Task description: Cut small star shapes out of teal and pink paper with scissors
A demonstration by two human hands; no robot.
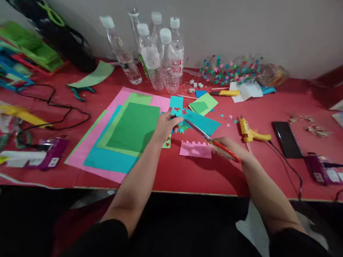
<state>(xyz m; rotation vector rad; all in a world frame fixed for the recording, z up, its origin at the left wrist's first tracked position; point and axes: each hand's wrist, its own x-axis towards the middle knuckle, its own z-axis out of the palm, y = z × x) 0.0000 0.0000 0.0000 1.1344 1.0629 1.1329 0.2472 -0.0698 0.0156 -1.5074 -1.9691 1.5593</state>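
Note:
My left hand (166, 125) is closed at the middle of the table, its thumb and fingers pinching a blue sheet of paper (206, 122) near its star-shaped holes. In my right hand (227, 145) are scissors (221, 146) with orange-red handles, their blades lying across the blue sheet and pointing toward my left hand. Whether the blades touch the paper I cannot tell. Just below lies a pink paper strip (195, 150) with a notched upper edge. A light green piece (166, 142) with a star hole shows beside my left wrist. Small cut stars (182, 129) lie under the hands.
Large coloured sheets (131, 130) are stacked at left. Several plastic bottles (152, 59) stand by the wall; one bottle covered in stars (230, 69) lies on its side. A yellow glue gun (252, 132), its cord, a phone (287, 139) and a yellow cutter (227, 93) lie right.

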